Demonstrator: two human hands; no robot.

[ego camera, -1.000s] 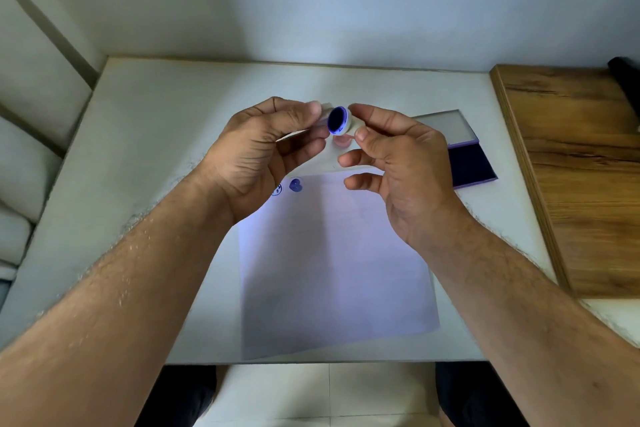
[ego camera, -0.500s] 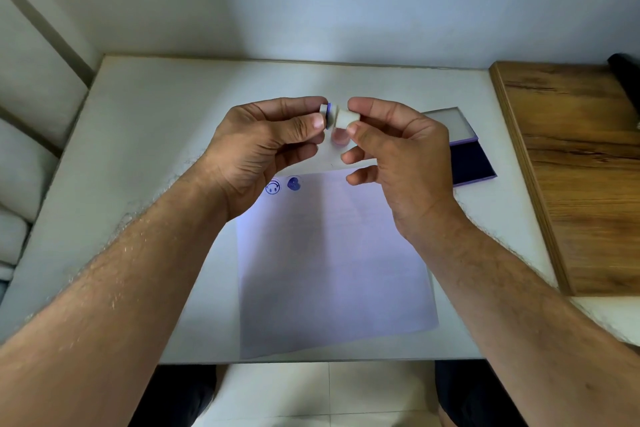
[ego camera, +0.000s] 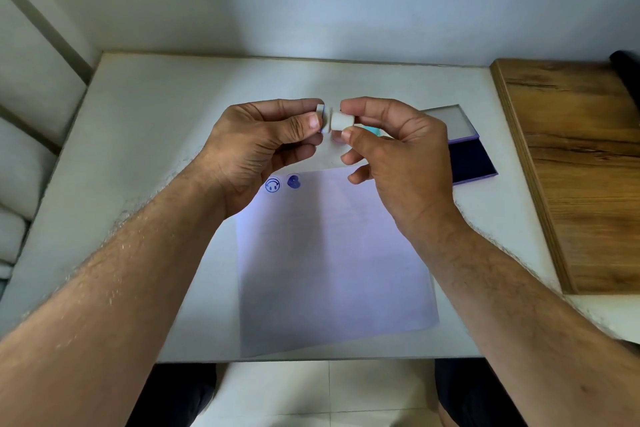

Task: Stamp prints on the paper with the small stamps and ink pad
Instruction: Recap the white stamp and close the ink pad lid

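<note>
Above the far end of the paper, both hands hold small white stamp pieces. My left hand pinches a short white stamp piece with a blue rim between thumb and forefinger. My right hand pinches a white cylindrical stamp piece right beside it; the two pieces sit almost touching. Two blue prints, a smiley and a heart, mark the paper's top left. The open ink pad lies behind my right hand, partly hidden.
A white table carries the paper and pad, with its front edge near my body. A wooden board lies along the right side. A dark object pokes in at the far right. A wall stands behind the table.
The stamp's blue inked face was turned toward me; now the two white pieces are side by side, held end to end. Both hands stayed in about the same place.
</note>
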